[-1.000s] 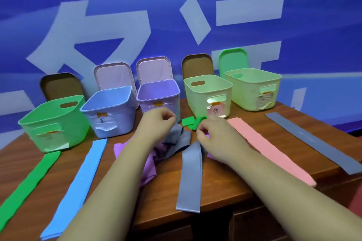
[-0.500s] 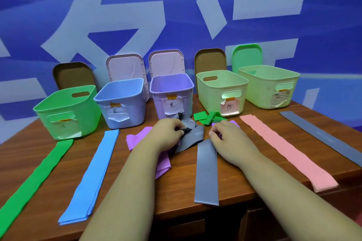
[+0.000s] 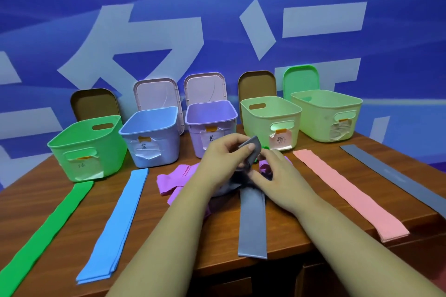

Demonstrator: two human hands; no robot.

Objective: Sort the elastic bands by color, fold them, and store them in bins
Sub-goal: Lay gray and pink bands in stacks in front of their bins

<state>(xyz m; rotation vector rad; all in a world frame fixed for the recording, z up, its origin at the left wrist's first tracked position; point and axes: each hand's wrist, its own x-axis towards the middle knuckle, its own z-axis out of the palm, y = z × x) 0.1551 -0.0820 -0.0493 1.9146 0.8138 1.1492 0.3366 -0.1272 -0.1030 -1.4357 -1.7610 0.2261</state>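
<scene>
Left grip (image 3: 224, 155) on limp grey band (image 3: 255, 151)

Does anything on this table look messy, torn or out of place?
Yes. The paper labels on the blue bin and the far-right pale green bin are torn and peeling. In the middle, purple bands and a grey band lie tangled, unlike the flat strips beside them.

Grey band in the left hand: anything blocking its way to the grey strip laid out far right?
Only the pink stack lies flat between the grey band and the grey strip; nothing upright. Its lower part is bunched among purple bands by the right hand.
</scene>
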